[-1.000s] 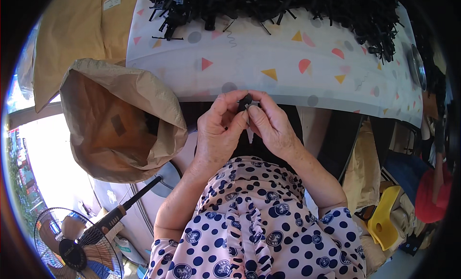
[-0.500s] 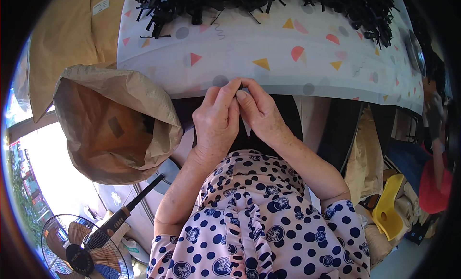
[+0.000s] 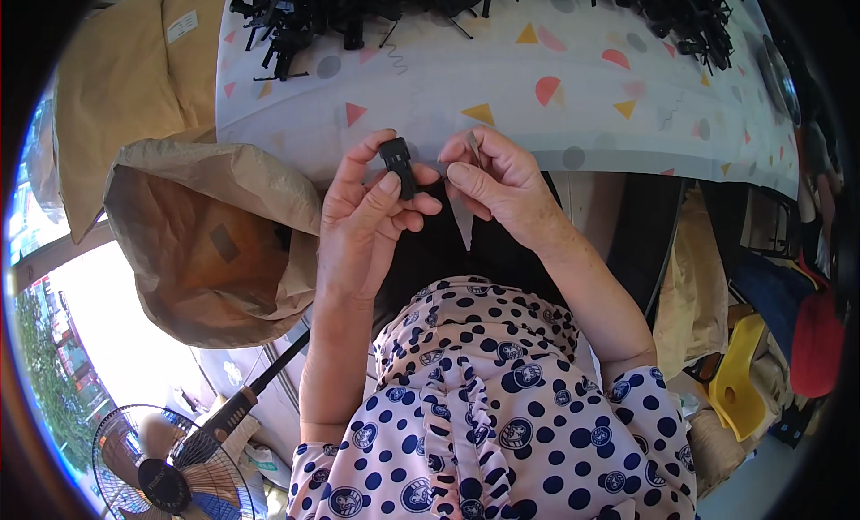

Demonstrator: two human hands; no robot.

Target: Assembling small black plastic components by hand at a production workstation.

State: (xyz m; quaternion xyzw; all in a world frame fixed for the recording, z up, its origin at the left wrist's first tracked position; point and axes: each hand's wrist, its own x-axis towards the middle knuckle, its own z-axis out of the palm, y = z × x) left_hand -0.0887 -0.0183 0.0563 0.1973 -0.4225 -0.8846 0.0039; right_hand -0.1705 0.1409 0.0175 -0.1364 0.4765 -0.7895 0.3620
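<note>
My left hand (image 3: 363,220) pinches a small black plastic clip (image 3: 398,162) between thumb and fingers, held upright just below the table edge. My right hand (image 3: 502,184) is a short way to the right of it, its thumb and forefinger pressed on a thin small grey piece (image 3: 473,148). The two hands are slightly apart. Behind them lies a table under a white cloth with coloured triangles and dots (image 3: 537,81), and a heap of black plastic parts (image 3: 358,9) runs along its far side.
An open brown paper sack (image 3: 206,242) stands at my left, next to the table. A floor fan (image 3: 170,471) and a dark tool handle (image 3: 242,408) are at lower left. A yellow chair (image 3: 739,377) and a red object (image 3: 817,341) sit at the right.
My hands were pressed together around the black clip; they have now drawn apart, the left keeping the clip and the right holding the thin piece. The view has shifted slightly.
</note>
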